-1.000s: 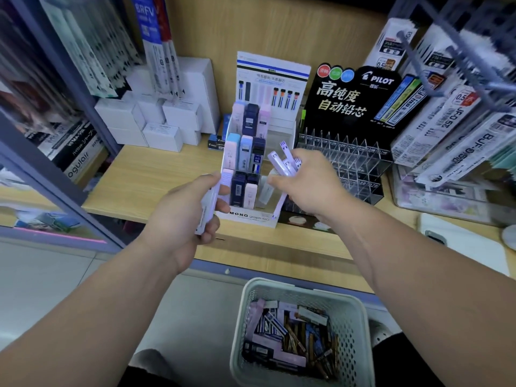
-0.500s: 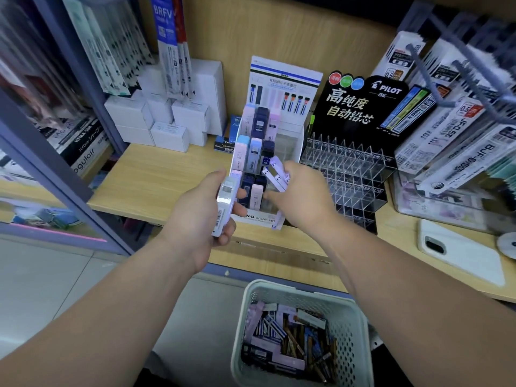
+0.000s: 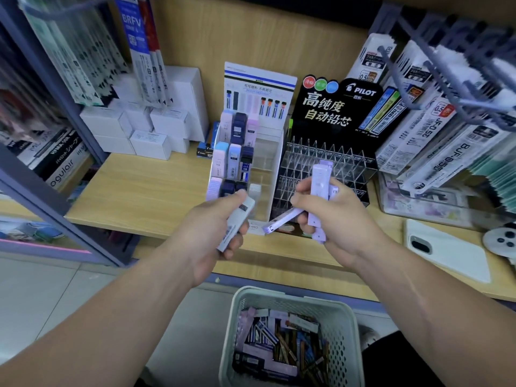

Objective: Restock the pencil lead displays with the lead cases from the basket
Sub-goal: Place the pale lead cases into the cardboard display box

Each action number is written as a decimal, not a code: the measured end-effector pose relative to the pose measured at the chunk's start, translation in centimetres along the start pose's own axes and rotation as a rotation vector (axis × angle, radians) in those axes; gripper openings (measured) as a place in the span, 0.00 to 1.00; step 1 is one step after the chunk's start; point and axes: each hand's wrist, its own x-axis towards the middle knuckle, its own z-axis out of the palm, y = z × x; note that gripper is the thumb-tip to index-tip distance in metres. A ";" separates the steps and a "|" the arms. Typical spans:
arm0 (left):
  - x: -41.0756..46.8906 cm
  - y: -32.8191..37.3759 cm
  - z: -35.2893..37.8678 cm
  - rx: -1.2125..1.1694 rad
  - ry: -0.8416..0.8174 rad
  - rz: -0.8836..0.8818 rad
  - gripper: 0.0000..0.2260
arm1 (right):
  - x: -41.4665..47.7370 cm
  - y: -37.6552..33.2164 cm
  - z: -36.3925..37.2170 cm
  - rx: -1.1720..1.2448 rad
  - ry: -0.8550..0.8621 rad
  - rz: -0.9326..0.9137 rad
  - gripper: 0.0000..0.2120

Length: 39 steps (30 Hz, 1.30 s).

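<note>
Shelf: wooden shop shelf [image 3: 145, 191], refill packs hanging on both sides, white boxes [image 3: 150, 127] stacked at the back left, a phone [image 3: 446, 252] lying at the right.
White display: tiered stand [image 3: 277, 163] at mid-shelf. Its three left columns hold cases on all three tiers. The right column looks bare except for one pale case in the front row.
Clear rack: Pilot rack [image 3: 335, 163] touching the white display's right side. No case can be seen in any slot.
Basket: [image 3: 296, 298] on the floor below the shelf edge, with many loose cases [image 3: 279, 347] heaped inside.
Left hand: [image 3: 212, 238] in front of the white display, fingers wrapped round one grey case [image 3: 237, 222], barcode side up.
Right hand: [image 3: 337, 219] in front of the clear rack, fingers clenched round a bunch of lilac cases [image 3: 319, 185]. At least three, fanned out at different angles.
Done: white display largely stocked, as far as can be seen.
Left: right column of the white display, the whole clear rack, the cases in both hands, the heap in the basket.
Estimate: early to middle of the job, with most slots and most stock yet to be matched.
Step in hand: probably sorting held cases before slotting. Target slot cannot be told.
</note>
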 end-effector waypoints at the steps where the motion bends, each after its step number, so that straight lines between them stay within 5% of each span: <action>1: 0.0 -0.1 0.4 0.016 -0.023 -0.022 0.15 | -0.3 0.1 -0.2 0.019 -0.008 -0.014 0.07; 6: 0.0 -0.5 2.3 -0.064 -0.144 -0.050 0.11 | -0.8 0.5 -0.4 -0.026 0.038 -0.170 0.10; 11: 0.4 -0.2 2.4 -0.122 -0.054 0.035 0.04 | -0.6 1.1 -0.2 -0.057 0.036 -0.195 0.06; 16: 0.8 0.0 2.2 -0.174 -0.022 0.176 0.05 | -0.7 1.4 -0.1 -0.030 0.009 -0.027 0.08; 20: 0.5 0.3 2.0 -0.192 -0.100 0.256 0.04 | -0.8 0.7 0.1 0.312 -0.122 0.265 0.10; 23: 0.3 0.3 1.8 -0.187 -0.144 0.272 0.03 | -0.8 0.7 0.2 0.409 -0.176 0.311 0.10; 30: 0.1 0.5 2.1 -0.099 0.001 0.304 0.05 | -0.8 1.3 1.0 -0.091 -0.240 0.154 0.06; 39: 0.4 0.0 1.9 0.160 0.093 0.403 0.07 | -0.2 1.1 1.1 0.011 -0.106 -0.020 0.06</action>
